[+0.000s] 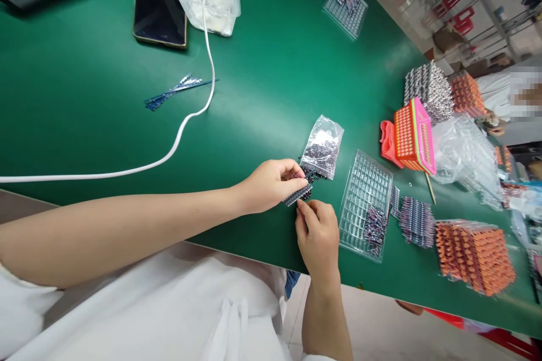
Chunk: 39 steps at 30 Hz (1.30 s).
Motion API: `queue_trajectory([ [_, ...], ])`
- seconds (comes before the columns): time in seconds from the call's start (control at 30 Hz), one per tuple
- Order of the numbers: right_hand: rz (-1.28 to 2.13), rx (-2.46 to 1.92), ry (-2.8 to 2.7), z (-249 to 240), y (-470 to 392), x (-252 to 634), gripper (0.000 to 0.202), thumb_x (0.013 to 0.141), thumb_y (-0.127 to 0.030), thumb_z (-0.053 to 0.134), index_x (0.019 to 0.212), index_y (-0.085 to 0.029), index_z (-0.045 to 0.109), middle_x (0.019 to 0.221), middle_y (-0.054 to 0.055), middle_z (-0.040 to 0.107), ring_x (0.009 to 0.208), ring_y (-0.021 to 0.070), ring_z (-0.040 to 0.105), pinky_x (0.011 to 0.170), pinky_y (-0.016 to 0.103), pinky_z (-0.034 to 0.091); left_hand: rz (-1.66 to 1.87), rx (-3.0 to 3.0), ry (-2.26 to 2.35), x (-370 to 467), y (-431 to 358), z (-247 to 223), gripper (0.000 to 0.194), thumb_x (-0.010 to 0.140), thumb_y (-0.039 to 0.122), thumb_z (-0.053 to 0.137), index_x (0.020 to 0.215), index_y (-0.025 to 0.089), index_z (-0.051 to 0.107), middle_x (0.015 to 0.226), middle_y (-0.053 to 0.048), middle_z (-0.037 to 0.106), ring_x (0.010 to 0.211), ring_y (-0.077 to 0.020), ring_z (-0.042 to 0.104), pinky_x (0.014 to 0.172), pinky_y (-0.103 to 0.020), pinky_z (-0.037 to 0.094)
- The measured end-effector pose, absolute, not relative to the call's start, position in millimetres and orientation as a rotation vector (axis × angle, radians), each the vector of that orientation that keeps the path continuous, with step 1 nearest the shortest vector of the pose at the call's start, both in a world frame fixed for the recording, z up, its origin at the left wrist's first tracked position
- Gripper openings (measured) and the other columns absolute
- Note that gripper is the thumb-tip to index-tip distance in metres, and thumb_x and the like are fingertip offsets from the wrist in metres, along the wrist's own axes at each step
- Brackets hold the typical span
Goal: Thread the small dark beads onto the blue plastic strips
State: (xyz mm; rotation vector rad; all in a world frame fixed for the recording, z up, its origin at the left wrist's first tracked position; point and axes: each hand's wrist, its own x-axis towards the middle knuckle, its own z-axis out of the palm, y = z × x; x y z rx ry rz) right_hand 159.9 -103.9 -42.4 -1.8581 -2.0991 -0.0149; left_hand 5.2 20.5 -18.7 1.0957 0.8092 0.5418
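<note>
Held a small dark ridged strip (296, 196) in the left hand (267, 186), fingers (293, 184) pinched, with the right hand (319, 234) closed at its lower edge, hold unclear.

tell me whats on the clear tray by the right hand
On the tray, toward its near end, lies a heap of small dark pieces. Whatever is under the heap is covered and cannot be seen.
</note>
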Motion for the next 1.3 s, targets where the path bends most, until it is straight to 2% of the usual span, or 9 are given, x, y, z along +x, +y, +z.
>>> queue_trajectory([
  [0.23,-0.029,-1.858,-2.150,-35.3,-96.9,156.9,0.021,0.096,-0.010,0.054,0.110,-0.018,0.067,0.100,0.009,0.068,0.089,0.0220,0.057,0.076,0.037,0.049,0.527,1.111,0.817,5.1,20.3,-20.7,0.015,0.082,0.029,0.066,0.081,0.016,0.060,0.070,0.003,0.059,0.066,-0.0125,0.053,0.063,-0.026,0.041],
  [0.43,-0.021,-1.862,-2.154,-35.5,-101.6,158.6,0.025,0.096,-0.008,0.052,0.114,-0.018,0.066,0.098,0.009,0.068,0.088,0.0217,0.057,0.076,0.037,0.049,0.519,1.118,0.813,5.5,19.8,-19.1,0.013,0.082,0.028,0.066,0.081,0.016,0.061,0.071,0.002,0.060,0.068,-0.0130,0.054,0.064,-0.027,0.041],
  [0.83,0.263,-1.806,-1.828,-46.3,-115.0,164.9,0.023,0.097,-0.014,0.055,0.114,-0.023,0.068,0.096,0.006,0.066,0.092,0.0190,0.061,0.080,0.037,0.054,0.497,1.150,0.826,5.5,21.3,-19.8,0.016,0.083,0.032,0.065,0.081,0.017,0.061,0.073,0.001,0.061,0.068,-0.0138,0.055,0.064,-0.027,0.042],
  [1.3,0.255,-1.887,-1.591,-43.5,-114.7,166.9,0.018,0.095,-0.016,0.057,0.105,-0.022,0.071,0.092,0.005,0.067,0.082,0.0150,0.064,0.070,0.029,0.054,0.482,1.119,0.836,4.2,21.9,-15.7,0.013,0.083,0.028,0.066,0.081,0.017,0.061,0.070,0.002,0.059,0.066,-0.0124,0.054,0.061,-0.025,0.042],
])
